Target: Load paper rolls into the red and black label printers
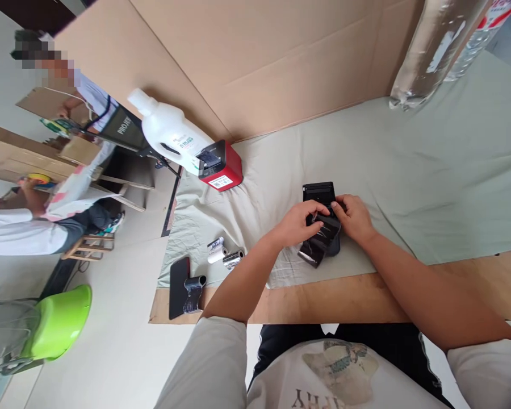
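A small black box-shaped device (318, 191), which looks like a portable printer with its cover open, lies on the cloth in front of me. A glossy black strip of film (317, 247) stretches across its near part. Over the film is my left hand (303, 222), its thumb and fingers curled onto the strip. My right hand (355, 218) grips the device's right edge, thumb on top; its other fingers are partly hidden. Left of my forearm lie a white-and-dark roll (216, 250) and a shiny silvery roll (233, 259). A dark film roll (194, 294) rests against a black phone (179, 288).
A red-and-black device (222, 166) stands before a white jug (174, 130) at the back left. A cardboard wall (289, 62) borders the table. Wrapped clear bottles (434, 54) stand back right. Two people (21, 230) are at the left; a green basin (63, 324) is on the floor.
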`<action>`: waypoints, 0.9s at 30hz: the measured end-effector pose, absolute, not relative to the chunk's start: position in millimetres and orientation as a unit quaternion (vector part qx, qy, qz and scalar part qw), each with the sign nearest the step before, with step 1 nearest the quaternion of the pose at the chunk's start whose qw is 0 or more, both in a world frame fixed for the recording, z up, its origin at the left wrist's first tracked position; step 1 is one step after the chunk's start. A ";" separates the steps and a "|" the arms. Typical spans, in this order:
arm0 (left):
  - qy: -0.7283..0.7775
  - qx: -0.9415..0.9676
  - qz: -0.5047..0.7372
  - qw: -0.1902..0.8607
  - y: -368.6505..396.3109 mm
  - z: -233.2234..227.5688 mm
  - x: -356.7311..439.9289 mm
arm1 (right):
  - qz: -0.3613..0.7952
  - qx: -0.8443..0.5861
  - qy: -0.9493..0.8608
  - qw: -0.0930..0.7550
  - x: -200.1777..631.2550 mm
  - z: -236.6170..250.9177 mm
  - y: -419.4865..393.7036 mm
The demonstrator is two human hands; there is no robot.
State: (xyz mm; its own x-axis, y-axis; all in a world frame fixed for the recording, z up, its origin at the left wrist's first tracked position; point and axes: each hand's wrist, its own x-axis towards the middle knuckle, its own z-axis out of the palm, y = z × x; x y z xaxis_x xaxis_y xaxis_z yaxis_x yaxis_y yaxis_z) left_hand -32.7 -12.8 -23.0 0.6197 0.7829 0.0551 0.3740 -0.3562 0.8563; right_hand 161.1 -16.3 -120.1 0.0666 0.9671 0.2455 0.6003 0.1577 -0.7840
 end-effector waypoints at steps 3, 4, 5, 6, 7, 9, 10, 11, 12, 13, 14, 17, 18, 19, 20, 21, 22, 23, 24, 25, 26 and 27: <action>0.407 0.798 0.262 0.360 -10.7 -36.4 -33.8 | 0.234 -0.608 -0.643 0.402 160.4 -119.3 -16.1; 0.417 0.796 0.270 0.347 -11.7 -39.5 -35.9 | 0.236 -0.608 -0.644 0.400 160.2 -118.9 -16.1; 0.425 0.794 0.276 0.337 -13.1 -42.1 -37.9 | 0.237 -0.608 -0.645 0.397 159.9 -118.6 -16.1; 0.432 0.793 0.280 0.326 -14.7 -44.4 -39.5 | 0.237 -0.608 -0.648 0.393 159.7 -118.2 -16.2; 0.437 0.794 0.282 0.314 -16.1 -46.3 -40.4 | 0.237 -0.608 -0.650 0.390 159.5 -117.9 -16.3; 0.442 0.806 0.276 0.281 -17.8 -49.4 -39.8 | 0.235 -0.608 -0.654 0.384 159.4 -117.4 -16.5; 0.444 0.813 0.273 0.261 -18.0 -50.6 -38.7 | 0.233 -0.609 -0.656 0.381 159.4 -117.1 -16.5; 0.444 0.818 0.272 0.243 -18.0 -51.5 -37.5 | 0.233 -0.610 -0.656 0.379 159.5 -116.9 -16.6; 0.443 0.823 0.271 0.230 -17.7 -52.3 -36.4 | 0.233 -0.611 -0.656 0.377 159.7 -116.6 -16.7; 0.441 0.825 0.274 0.223 -17.4 -52.9 -35.8 | 0.233 -0.611 -0.657 0.375 159.9 -116.4 -16.8; 0.438 0.826 0.279 0.220 -17.2 -53.5 -35.6 | 0.234 -0.612 -0.657 0.373 160.0 -116.2 -16.9; 0.430 0.824 0.298 0.220 -18.9 -55.5 -37.6 | 0.233 -0.611 -0.658 0.374 160.4 -116.1 -17.1; 0.426 0.822 0.306 0.221 -20.4 -56.4 -38.5 | 0.232 -0.611 -0.658 0.375 160.5 -116.3 -17.1; 0.420 0.821 0.316 0.224 -22.1 -57.4 -39.1 | 0.232 -0.611 -0.657 0.376 160.6 -116.6 -17.1; 0.412 0.818 0.329 0.229 -24.1 -58.5 -39.5 | 0.232 -0.611 -0.656 0.377 160.6 -116.9 -17.1; 0.404 0.815 0.344 0.234 -26.0 -59.8 -39.6 | 0.232 -0.612 -0.655 0.378 160.6 -117.2 -17.0; 0.399 0.809 0.359 0.240 -27.7 -61.3 -39.4 | 0.233 -0.613 -0.654 0.378 160.6 -117.5 -16.9; 0.399 0.801 0.373 0.246 -29.1 -62.9 -39.1 | 0.233 -0.613 -0.653 0.378 160.6 -117.7 -16.8; 0.407 0.792 0.381 0.250 -30.0 -64.5 -38.8 | 0.233 -0.614 -0.653 0.378 160.6 -117.8 -16.7; 0.418 0.784 0.383 0.252 -30.5 -66.0 -38.6 | 0.233 -0.614 -0.653 0.377 160.5 -117.8 -16.6; 0.430 0.781 0.378 0.250 -30.4 -67.1 -38.7 | 0.233 -0.615 -0.653 0.376 160.4 -117.5 -16.5; 0.441 0.781 0.369 0.243 -29.9 -67.8 -39.0 | 0.234 -0.615 -0.653 0.374 160.4 -117.2 -16.4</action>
State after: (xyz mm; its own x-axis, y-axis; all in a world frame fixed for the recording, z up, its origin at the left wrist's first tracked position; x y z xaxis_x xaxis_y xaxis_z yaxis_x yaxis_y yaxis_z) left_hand -39.0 -29.9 -67.8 0.3390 0.8679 0.3631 0.5091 -0.4938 0.7049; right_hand 160.4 -16.4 -117.2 0.0377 0.9789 0.2009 0.6289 0.1330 -0.7660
